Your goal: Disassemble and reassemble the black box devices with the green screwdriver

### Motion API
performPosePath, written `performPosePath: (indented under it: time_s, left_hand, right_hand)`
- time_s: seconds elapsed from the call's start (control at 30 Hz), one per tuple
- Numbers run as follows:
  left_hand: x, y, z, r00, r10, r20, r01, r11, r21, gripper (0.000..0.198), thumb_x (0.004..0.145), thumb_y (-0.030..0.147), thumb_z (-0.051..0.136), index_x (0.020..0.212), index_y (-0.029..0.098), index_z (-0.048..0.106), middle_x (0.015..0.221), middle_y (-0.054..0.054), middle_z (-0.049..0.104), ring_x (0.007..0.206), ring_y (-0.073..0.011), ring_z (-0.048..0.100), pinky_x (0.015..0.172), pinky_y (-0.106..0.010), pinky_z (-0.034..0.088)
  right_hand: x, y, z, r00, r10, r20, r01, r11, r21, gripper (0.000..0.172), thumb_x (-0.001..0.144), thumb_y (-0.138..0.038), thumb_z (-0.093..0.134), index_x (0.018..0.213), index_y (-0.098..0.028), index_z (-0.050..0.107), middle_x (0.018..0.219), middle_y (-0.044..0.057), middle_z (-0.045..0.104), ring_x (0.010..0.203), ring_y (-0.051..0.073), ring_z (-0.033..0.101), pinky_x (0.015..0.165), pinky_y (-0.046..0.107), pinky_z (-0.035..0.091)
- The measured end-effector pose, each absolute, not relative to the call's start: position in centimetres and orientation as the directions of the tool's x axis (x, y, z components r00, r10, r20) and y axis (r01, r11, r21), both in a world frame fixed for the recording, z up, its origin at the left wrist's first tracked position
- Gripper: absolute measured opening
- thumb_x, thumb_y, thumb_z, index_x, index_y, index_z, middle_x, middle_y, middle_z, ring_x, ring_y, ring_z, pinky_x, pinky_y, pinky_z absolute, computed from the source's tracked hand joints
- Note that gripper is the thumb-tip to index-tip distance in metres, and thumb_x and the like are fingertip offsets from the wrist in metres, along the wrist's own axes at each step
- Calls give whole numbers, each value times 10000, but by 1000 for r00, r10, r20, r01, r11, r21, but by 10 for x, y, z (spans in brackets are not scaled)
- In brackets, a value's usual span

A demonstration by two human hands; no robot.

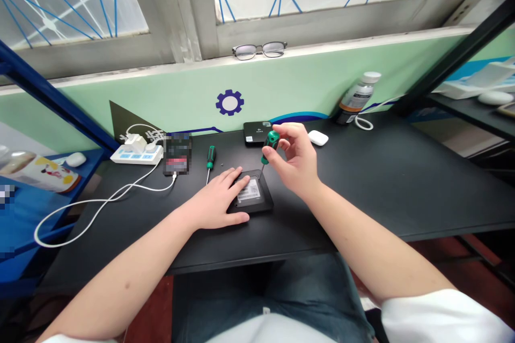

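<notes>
A small black box with a white label (252,194) lies flat on the black desk (402,182) in front of me. My left hand (219,198) rests on its left side, fingers stretched flat, holding it down. My right hand (295,158) pinches a green-handled screwdriver (269,147) upright, its tip touching the box's upper right corner. A second green-handled screwdriver (210,159) lies on the desk just behind my left hand.
A white power strip (137,153) with a cable (100,201) and a phone (177,154) are at the left. A black box (256,133), a white case (318,138) and a bottle (358,95) stand at the back. Glasses (259,50) rest on the sill.
</notes>
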State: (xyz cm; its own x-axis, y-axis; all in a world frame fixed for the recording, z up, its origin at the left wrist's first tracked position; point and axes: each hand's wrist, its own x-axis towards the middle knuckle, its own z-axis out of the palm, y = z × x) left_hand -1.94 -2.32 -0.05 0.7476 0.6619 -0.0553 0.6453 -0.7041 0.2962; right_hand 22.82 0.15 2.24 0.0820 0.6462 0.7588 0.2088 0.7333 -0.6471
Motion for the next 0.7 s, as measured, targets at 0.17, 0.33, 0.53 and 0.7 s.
performPosePath:
  time_s: [0.17,0.33,0.53,0.7]
  left_hand:
    - [-20,-23,0,755,655,-28,630,-714,306,942,955,655,704,1709,214,351,1802,-219,213,1658,-444,248,1305,-637,312]
    - [-20,-21,3,800,599,9,571,-767,293,795,983,589,701,1671,282,447,1805,-176,238,1674,-443,195,1310,-678,252]
    - [-19,-20,4,818,574,24,538,-779,321,823,994,558,690,1707,291,377,1786,-112,313,1689,-416,147,1330,-680,186]
    - [-19,-20,3,821,567,69,518,-791,326,808,995,537,693,1697,269,396,1744,-130,397,1677,-413,209,1319,-674,217]
  right_hand:
    - [227,1,20,150,637,756,143,743,-654,366,958,-341,766,1296,-370,628,1201,46,562,1009,199,609,753,352,617]
    - [226,4,18,251,652,715,152,703,-695,499,942,-486,768,1373,-381,537,1225,57,555,1141,233,594,805,374,658]
    - [223,2,18,279,688,670,170,651,-740,506,914,-573,765,1311,-363,532,1227,57,562,1102,226,597,839,387,665]
    - [222,2,17,293,684,668,175,649,-741,492,909,-581,763,1282,-355,535,1258,56,553,1106,224,599,859,400,665]
